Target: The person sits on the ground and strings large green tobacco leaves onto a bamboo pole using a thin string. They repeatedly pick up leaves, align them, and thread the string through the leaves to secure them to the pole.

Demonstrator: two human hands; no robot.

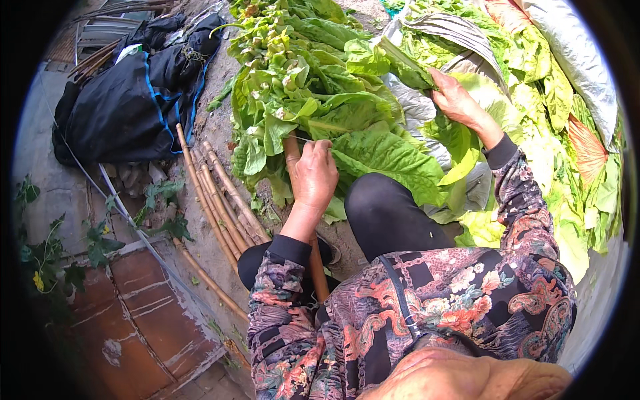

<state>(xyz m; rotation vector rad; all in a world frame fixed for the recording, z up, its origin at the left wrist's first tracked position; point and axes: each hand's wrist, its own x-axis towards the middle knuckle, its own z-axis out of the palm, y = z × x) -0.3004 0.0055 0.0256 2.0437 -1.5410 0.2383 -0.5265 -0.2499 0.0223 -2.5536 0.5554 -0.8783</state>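
My left hand (pixel 315 175) is closed above a wooden pole (pixel 319 267), its fingers pinching a thin pale string beside the leaf stems. The pole runs from between my legs, under that hand and into a thick row of green tobacco leaves (pixel 313 93), whose stem ends bunch along the left side. Off to the right, my right hand (pixel 455 99) grips a few tobacco leaves (pixel 408 65) by their stems, the blades pointing up and left. Below its wrist hangs another broad leaf (pixel 460 150). My left fingertips are partly hidden.
A large heap of loose leaves (pixel 533 160) lies at right, with grey cloth (pixel 460 33) and a silver sheet (pixel 573 53) around it. Several bare poles (pixel 217 200) rest on the ground at left. Beyond them are a black bundle (pixel 127 100) and a reddish-brown panel (pixel 127 320).
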